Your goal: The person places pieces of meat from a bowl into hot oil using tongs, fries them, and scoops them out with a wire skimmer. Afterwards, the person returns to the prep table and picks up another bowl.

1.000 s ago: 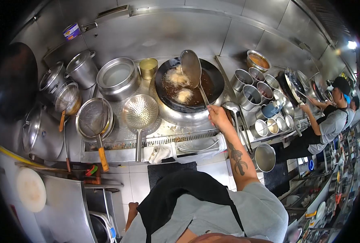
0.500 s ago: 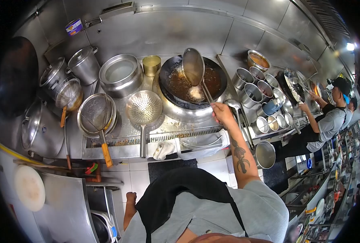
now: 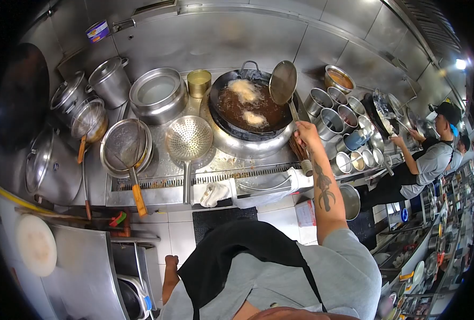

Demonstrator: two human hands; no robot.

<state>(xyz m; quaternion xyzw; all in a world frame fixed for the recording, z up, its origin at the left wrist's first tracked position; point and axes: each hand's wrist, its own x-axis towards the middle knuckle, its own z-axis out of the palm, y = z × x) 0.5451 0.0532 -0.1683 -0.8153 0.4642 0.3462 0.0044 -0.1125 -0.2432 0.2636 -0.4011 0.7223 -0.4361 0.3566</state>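
Left hand (image 3: 171, 261), nearest: finger state not discernible. Right hand (image 3: 307, 134): my fingers grip the skimmer (image 3: 283, 82), its mesh now shifted rightward over the wok's (image 3: 218, 112) edge. Two pale pieces (image 3: 254, 118), previously partly screened, show fully in dark oil (image 3: 229, 108).

A wok (image 3: 227, 118) sits over a stove ring (image 3: 247, 146) at the centre of the counter, with two pieces of food (image 3: 245, 90) in its oil. A strainer (image 3: 283, 82) is over the wok's right edge, its handle in the right hand (image 3: 307, 133). Left of the wok stand a tin (image 3: 199, 84), then a large pot (image 3: 158, 96); before them lies a perforated ladle (image 3: 189, 137). Farther left, a sieve (image 3: 124, 148) rests on a bowl. Right of the wok are grouped containers (image 3: 330, 124), with a bowl of sauce (image 3: 340, 80) behind them.
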